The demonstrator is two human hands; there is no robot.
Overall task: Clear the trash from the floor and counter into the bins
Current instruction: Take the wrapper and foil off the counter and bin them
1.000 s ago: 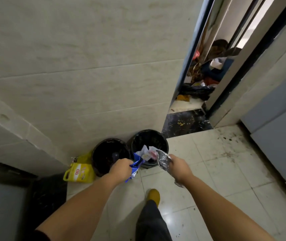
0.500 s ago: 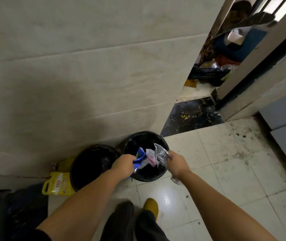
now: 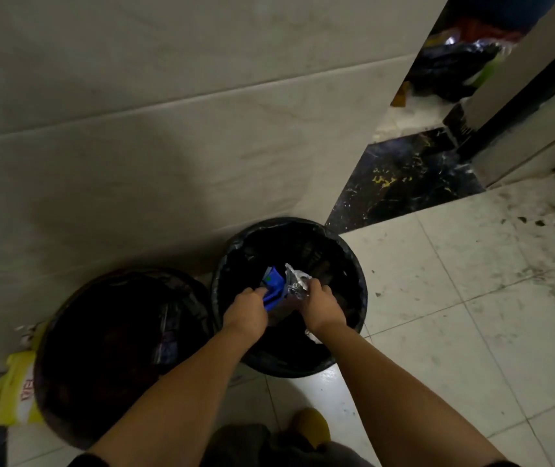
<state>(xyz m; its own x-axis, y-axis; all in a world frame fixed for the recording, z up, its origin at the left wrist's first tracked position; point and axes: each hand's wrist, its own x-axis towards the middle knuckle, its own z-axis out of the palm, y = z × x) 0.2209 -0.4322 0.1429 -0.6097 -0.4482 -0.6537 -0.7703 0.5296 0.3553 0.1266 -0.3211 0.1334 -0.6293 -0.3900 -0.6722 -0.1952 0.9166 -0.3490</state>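
Beige wall tiles (image 3: 168, 136), smudged white floor (image 3: 471, 315), two black bins (image 3: 358, 264)

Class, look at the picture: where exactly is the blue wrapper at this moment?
In the head view, the blue wrapper is gripped in the left hand, over the opening of the right-hand black bin, just left of the silver wrapper in the right hand.

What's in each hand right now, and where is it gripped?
Left hand grips the blue wrapper by its near end; right hand pinches the silver wrapper at its near edge.
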